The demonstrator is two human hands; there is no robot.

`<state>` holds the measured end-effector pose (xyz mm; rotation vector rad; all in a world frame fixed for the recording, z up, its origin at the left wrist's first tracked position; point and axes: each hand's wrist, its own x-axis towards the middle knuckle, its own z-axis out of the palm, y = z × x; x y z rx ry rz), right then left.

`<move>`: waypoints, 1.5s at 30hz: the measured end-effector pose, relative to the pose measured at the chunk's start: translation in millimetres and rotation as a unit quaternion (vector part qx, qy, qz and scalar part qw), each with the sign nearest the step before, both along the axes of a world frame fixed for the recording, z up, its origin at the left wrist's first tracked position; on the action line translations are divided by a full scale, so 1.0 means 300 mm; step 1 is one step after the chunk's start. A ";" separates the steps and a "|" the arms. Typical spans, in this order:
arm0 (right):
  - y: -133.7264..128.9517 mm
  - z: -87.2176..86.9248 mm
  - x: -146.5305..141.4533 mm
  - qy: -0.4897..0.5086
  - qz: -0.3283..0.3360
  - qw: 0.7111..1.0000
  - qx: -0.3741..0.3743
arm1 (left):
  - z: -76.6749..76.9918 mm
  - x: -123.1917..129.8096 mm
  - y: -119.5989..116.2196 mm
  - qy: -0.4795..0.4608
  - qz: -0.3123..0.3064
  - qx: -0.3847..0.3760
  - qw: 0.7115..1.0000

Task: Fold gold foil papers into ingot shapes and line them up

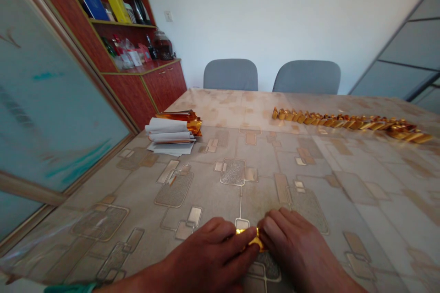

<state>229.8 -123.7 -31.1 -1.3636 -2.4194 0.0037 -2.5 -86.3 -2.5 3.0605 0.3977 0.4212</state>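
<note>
Near the table's front edge, my left hand (220, 249) and my right hand (292, 240) meet around a small piece of shiny gold foil paper (256, 241). My left index finger and thumb press on the foil from the left. The curled fingers of my right hand hold its right end. Much of the foil is hidden by my fingers, so its full shape cannot be made out. Farther back on the right lies a long row of folded gold foil pieces (343, 121), set close together.
A stack of white-backed foil sheets (170, 135) lies at the table's left side. The patterned tablecloth (213, 183) covers the table. Two grey chairs (230, 74) stand behind it. A red-brown cabinet (151, 82) with household goods stands back left, beside a sliding glass door (51, 100).
</note>
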 end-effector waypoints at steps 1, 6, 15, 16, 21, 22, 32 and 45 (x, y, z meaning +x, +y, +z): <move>-0.002 -0.002 0.000 -0.002 -0.004 1.000 -0.005 | 0.001 -0.003 0.000 -0.002 0.003 0.002 1.000; -0.017 0.016 -0.005 -0.002 -0.008 1.000 -0.021 | 0.007 -0.010 0.000 0.005 0.007 -0.005 1.000; -0.023 0.038 -0.001 0.020 -0.006 0.998 -0.058 | 0.056 -0.041 0.008 0.098 0.003 -0.059 0.993; -0.022 0.037 -0.001 0.023 -0.008 0.998 -0.059 | 0.058 -0.048 0.009 0.101 0.001 -0.057 0.993; -0.019 0.038 0.000 0.023 -0.002 0.998 -0.057 | 0.055 -0.071 0.008 0.064 0.001 -0.036 0.997; -0.019 0.039 0.001 0.024 -0.002 0.998 -0.060 | 0.054 -0.072 0.009 0.053 -0.004 -0.033 0.998; -0.024 0.027 0.003 0.051 -0.001 0.996 -0.071 | 0.082 -0.084 0.002 0.112 -0.007 -0.080 0.990; -0.014 0.068 -0.002 0.037 0.004 0.995 -0.093 | 0.033 -0.085 -0.025 0.055 0.056 -0.114 0.990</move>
